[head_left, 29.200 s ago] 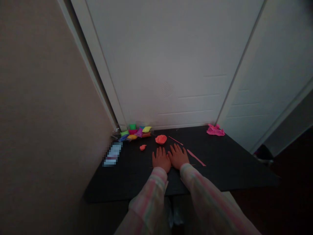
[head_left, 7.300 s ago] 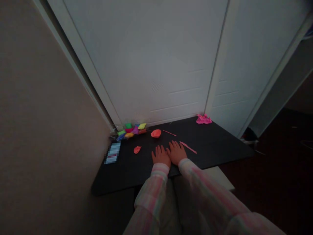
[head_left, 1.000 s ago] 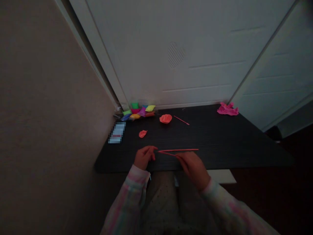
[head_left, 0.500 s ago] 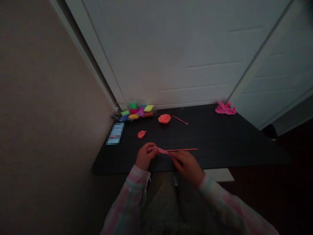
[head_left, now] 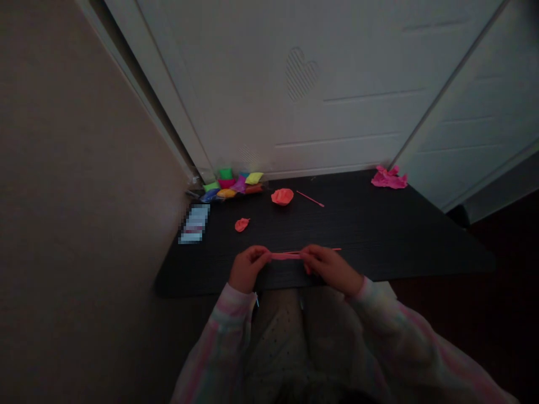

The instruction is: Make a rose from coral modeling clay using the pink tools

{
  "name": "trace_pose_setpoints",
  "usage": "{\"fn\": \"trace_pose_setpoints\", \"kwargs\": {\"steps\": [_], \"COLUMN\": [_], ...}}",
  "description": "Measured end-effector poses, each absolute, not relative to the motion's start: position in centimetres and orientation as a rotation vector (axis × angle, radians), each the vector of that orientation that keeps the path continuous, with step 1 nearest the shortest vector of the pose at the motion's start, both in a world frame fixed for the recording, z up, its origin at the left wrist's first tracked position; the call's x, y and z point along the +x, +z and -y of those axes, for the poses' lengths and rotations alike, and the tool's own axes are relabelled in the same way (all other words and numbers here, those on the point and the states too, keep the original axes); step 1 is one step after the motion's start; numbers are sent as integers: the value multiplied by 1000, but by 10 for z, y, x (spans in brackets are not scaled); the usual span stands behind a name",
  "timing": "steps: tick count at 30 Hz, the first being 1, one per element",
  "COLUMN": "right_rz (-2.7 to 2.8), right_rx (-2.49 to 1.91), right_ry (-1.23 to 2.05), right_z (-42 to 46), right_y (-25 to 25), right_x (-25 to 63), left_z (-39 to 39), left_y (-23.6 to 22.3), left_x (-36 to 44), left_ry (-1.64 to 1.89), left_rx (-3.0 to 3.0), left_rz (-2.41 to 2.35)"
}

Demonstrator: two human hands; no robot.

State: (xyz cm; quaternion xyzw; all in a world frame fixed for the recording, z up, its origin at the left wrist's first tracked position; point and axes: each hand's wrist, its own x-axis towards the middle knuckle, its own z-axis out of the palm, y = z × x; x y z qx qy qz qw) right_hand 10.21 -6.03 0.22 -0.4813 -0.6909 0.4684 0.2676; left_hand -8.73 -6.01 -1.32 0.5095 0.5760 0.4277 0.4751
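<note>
Dim light covers the white panelled door (head_left: 236, 84), with its ribbed heart (head_left: 302, 74), behind a dark counter (head_left: 400, 235). From where I stand, the person's two hands are just above the near edge, with a pink strip (head_left: 286, 257) stretched between them. The left hand (head_left: 250, 268) pinches one end between thumb and fingers; the right hand (head_left: 330, 268) pinches the other part, its remaining fingers curled under. The strip runs nearly level and looks straight. Just behind it lies a thin coral length (head_left: 338, 249), its end showing past the right hand; whether the two touch, I can't tell.

To my eye, the step is drawing the strip out evenly, and a light, matched pinch would serve best. It looks thin enough to tear or neck if one side pulled harder, so I'd move both hands apart slowly and at one height. Raising it a little would stop it catching on the length behind.

Farther back, the ruffled coral cup (head_left: 282, 197) and, nearer the left hand, the small coral piece (head_left: 242, 225) seem well apart from the work; elbows and sleeves should leave them alone. The slim pink stick (head_left: 310, 198) lies beside the cup, the bright packets (head_left: 227, 188) sit at the back left, and the crumpled pink heap (head_left: 389, 178) is at the back right.
</note>
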Motion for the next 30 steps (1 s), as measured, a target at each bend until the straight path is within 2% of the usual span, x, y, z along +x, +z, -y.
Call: {"fn": "trace_pose_setpoints", "kwargs": {"steps": [2,4,8,12,17,23,30], "right_rz": [1695,1513,1400,1388,1455,1857,2335], "right_rx": [-1198,-1109,-1076,-1076,-1118,-1235,-1120], "right_ry": [1583,1720,1844,1848,1633,1322,709], "right_z": [75,94,124,135,134,128,111], "right_y": [21,44,84,92,74,60,27], "right_x": [107,112,122,124,125,129,124], "left_z": [76,95,125,136,135,128,104], "left_y": [7,32,72,80,70,48,26], "left_x": [-85,-83,-80,-77,-81,-94,-94], "left_ry": [1077,1070,1097,1143,1201,1053,961], "left_rx": [1010,908,941,960,1079,1226,1260], "left_rz": [-1307,-1207,-1016,-900,-968,-1138,-1483]}}
